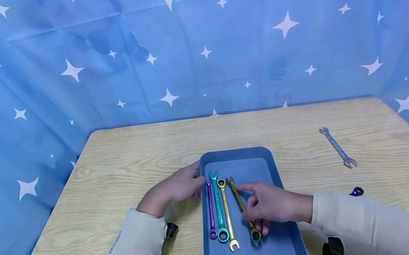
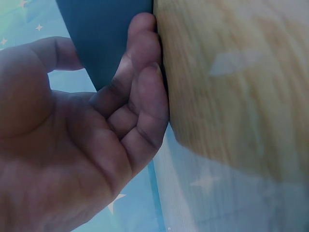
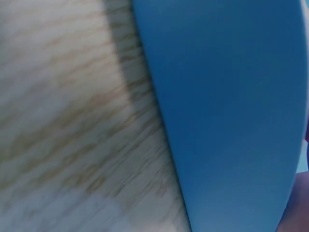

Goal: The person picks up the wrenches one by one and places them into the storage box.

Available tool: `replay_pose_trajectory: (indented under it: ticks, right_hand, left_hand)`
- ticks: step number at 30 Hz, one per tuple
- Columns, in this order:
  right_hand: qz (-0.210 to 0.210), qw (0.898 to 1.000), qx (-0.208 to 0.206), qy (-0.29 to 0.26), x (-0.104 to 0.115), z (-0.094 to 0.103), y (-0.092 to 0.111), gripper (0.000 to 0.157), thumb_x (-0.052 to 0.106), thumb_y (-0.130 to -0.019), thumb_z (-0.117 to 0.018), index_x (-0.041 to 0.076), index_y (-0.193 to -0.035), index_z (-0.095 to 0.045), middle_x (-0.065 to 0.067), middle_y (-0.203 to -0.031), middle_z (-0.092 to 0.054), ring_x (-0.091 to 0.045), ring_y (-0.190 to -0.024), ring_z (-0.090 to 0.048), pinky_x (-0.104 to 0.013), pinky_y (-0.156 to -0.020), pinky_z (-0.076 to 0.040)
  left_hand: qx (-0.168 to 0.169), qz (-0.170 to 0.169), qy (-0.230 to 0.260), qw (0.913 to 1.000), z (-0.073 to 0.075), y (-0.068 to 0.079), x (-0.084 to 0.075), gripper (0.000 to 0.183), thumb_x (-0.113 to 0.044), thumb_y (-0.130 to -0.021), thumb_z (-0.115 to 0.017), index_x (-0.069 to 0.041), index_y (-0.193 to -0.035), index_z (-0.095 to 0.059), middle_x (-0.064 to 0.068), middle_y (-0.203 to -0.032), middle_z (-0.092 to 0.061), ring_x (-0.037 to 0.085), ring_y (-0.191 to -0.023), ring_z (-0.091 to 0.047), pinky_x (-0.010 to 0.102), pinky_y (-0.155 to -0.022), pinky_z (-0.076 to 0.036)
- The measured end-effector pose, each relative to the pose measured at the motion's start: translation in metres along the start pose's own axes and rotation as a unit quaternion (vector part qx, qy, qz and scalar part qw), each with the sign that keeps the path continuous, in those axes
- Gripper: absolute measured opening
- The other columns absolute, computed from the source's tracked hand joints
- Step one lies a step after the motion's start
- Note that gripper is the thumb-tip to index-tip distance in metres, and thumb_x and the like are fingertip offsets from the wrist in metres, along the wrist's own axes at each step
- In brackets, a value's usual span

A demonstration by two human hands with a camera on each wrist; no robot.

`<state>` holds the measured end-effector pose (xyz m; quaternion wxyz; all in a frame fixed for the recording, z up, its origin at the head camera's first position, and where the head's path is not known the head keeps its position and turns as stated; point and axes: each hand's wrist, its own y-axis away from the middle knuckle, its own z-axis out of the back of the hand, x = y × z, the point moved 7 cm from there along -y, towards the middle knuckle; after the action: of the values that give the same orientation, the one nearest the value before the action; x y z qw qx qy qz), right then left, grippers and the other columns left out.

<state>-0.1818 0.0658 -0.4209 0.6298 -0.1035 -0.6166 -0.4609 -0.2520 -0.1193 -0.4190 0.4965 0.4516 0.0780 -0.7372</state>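
Note:
A blue tray (image 1: 240, 162) lies lengthwise before me. At its left side my left hand (image 1: 178, 187) grips the rim; in the left wrist view, the thumb and curled fingers are on opposite sides of the tray wall (image 2: 104, 38). Over the tray's right half, my right hand (image 1: 272, 204) holds a dark gold wrench (image 1: 237, 195) that slants beside the others. To its left lie a purple wrench (image 1: 210, 207), a green wrench (image 1: 218, 202) and a bright gold wrench (image 1: 226, 209), side by side. The tray's outer wall (image 3: 227, 106) hides most of the right hand in the right wrist view.
A silver wrench (image 1: 337, 146) lies on the wooden table (image 1: 143, 151), right of the tray. Nearer, the ring end of a dark purple wrench (image 1: 356, 192) shows past the right sleeve, which covers the rest. A blue curtain (image 1: 183, 49) with white stars hangs behind.

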Motion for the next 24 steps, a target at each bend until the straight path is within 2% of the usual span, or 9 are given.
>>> replay_pose_trajectory:
  ticks: [6, 12, 17, 24]
  right_hand:
    - [0.01, 0.999, -0.009, 0.033, 0.0015, -0.0018, -0.0005, 0.084, 0.01, -0.09, -0.07, -0.003, -0.157, -0.021, -0.008, -0.073, -0.069, -0.013, -0.049, -0.063, -0.034, -0.051, -0.057]
    - [0.018, 0.997, -0.024, 0.066, 0.0011, -0.0028, -0.0021, 0.084, 0.014, -0.091, -0.072, -0.002, -0.157, -0.022, -0.006, -0.07, -0.069, -0.016, -0.051, -0.064, -0.035, -0.052, -0.057]
    - [0.014, 0.995, -0.04, 0.089, 0.0004, -0.0028, -0.0043, 0.084, 0.015, -0.09, -0.072, 0.001, -0.157, -0.023, -0.005, -0.069, -0.068, -0.017, -0.05, -0.064, -0.035, -0.05, -0.056]
    - [0.014, 0.992, -0.044, 0.119, 0.0024, -0.0063, -0.0065, 0.087, 0.016, -0.091, -0.072, 0.001, -0.158, -0.019, -0.004, -0.066, -0.068, -0.016, -0.049, -0.063, -0.033, -0.047, -0.054]
  left_hand:
    - [-0.006, -0.004, 0.004, 1.0, 0.0005, -0.0002, -0.0006, 0.06, -0.024, -0.105, -0.043, -0.028, -0.161, -0.021, 0.002, -0.101, -0.065, 0.018, -0.072, -0.065, 0.036, -0.08, -0.05]
    - [0.0, -0.007, -0.002, 1.0, 0.0, -0.0005, -0.0006, 0.058, -0.025, -0.105, -0.042, -0.029, -0.16, -0.023, 0.003, -0.09, -0.067, 0.019, -0.071, -0.064, 0.036, -0.079, -0.049]
    - [-0.004, -0.012, -0.004, 0.9999, 0.0007, -0.0013, -0.0018, 0.056, -0.025, -0.105, -0.042, -0.028, -0.159, -0.027, 0.002, -0.098, -0.066, 0.019, -0.073, -0.065, 0.036, -0.078, -0.05]
    - [-0.002, -0.006, -0.002, 1.0, 0.0004, -0.0015, 0.0008, 0.058, -0.026, -0.105, -0.041, -0.03, -0.16, -0.023, 0.003, -0.099, -0.065, 0.019, -0.073, -0.064, 0.038, -0.081, -0.049]
